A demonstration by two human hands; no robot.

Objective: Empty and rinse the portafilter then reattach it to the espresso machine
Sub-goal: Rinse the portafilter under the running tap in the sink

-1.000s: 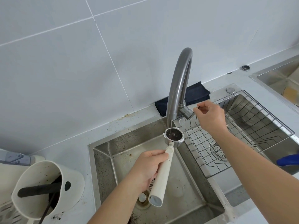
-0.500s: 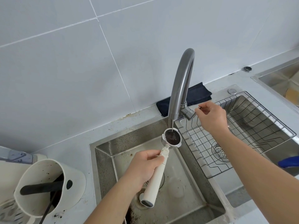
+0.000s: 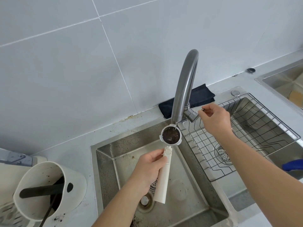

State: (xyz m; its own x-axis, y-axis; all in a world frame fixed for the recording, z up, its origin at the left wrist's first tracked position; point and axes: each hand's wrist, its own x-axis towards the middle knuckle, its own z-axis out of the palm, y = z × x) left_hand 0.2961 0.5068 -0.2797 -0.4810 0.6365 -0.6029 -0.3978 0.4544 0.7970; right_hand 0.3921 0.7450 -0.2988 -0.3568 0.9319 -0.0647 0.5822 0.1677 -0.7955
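My left hand point(image 3: 148, 169) grips the white handle of the portafilter point(image 3: 164, 177) over the left sink basin point(image 3: 105, 161). Its metal basket point(image 3: 170, 135) faces up, filled with dark brown water, directly under the spout of the grey curved faucet point(image 3: 185, 86). A thin stream of water runs from the spout into the basket. My right hand point(image 3: 214, 118) pinches the thin faucet lever beside the faucet's base. The espresso machine is out of view.
A white knock-box bin point(image 3: 70, 177) with a black bar and coffee grounds stands at the lower left. A wire rack point(image 3: 246, 141) sits in the right basin. A dark folded cloth point(image 3: 200, 95) lies behind the faucet. A blue object point(image 3: 293, 165) shows at the right edge.
The portafilter handle swung slightly while the basket stayed under the spout, and the basket has filled with darker water. My right hand stays on the lever.
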